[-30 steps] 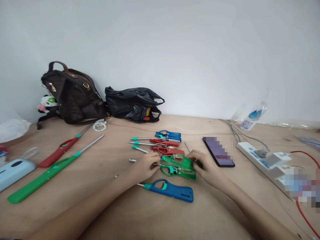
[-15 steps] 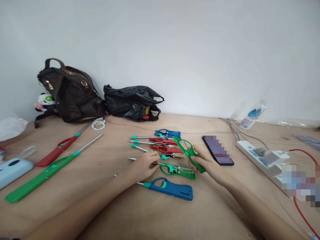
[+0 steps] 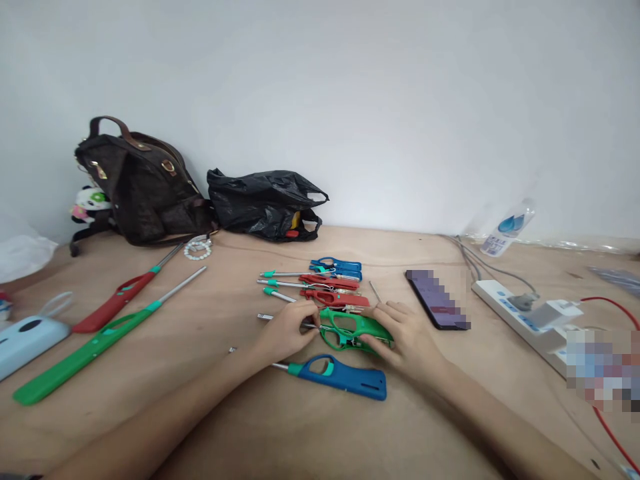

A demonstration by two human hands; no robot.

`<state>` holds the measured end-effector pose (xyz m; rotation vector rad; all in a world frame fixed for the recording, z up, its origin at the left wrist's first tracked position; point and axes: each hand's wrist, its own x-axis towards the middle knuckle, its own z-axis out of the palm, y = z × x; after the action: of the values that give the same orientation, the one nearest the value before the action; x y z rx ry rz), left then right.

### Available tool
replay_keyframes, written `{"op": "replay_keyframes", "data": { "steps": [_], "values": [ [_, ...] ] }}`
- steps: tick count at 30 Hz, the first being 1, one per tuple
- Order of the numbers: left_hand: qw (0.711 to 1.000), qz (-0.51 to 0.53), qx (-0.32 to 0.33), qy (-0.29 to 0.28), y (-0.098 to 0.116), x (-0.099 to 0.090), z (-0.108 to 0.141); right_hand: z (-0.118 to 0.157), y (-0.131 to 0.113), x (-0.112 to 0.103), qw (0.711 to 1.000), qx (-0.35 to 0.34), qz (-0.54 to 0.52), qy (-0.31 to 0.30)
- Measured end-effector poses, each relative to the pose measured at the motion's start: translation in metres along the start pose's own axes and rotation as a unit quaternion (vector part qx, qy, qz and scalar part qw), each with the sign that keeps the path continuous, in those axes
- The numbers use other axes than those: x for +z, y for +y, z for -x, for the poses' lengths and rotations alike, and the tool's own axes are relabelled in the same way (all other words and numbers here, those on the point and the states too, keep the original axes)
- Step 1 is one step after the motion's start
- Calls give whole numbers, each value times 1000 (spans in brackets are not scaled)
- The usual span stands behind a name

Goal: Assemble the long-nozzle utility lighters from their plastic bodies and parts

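Note:
My left hand (image 3: 289, 328) is closed in a pinch on the metal tube (image 3: 266, 319) of a green gas lighter lying opened on the table. My right hand (image 3: 413, 339) grips a green lighter shell half (image 3: 353, 321) by its handle end, thumb on the near side. This half lies over the lower green half, slightly out of line with it; inner parts partly show between them. Nearer me rests a closed blue gas lighter (image 3: 345, 381). Just beyond my hands are opened red lighters (image 3: 333, 298) with wires showing, and farther off blue shell parts (image 3: 340, 268).
A long red lighter (image 3: 117, 303) and a green lighter (image 3: 75, 363) lie left, near a light-blue device (image 3: 30, 345). A backpack (image 3: 145, 187) and black plastic bag (image 3: 260, 203) stand behind. Right are a phone (image 3: 435, 300), power strip (image 3: 505, 303) and bottle (image 3: 507, 230). A thin rod (image 3: 375, 291) lies beside my right hand.
My right hand has lowered the green shell half from a raised, tilted position onto the lower green half. My left hand stays on the metal tube. The thin rod has come into sight.

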<state>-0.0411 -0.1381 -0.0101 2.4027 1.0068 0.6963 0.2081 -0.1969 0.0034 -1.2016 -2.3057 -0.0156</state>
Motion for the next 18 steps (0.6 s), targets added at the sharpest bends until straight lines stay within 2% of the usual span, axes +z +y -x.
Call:
{"op": "replay_keyframes", "data": {
  "steps": [7,11,18],
  "values": [
    [999,33,-33,-5,2,1,1,3,-3,12,1000,-4,16,-10],
    [998,49,-28,-3,4,0,1,3,-5,18,1000,14,5,-27],
    [1000,8,-8,-6,0,2,3,2,-8,22,998,35,-10,-42]
  ]
}}
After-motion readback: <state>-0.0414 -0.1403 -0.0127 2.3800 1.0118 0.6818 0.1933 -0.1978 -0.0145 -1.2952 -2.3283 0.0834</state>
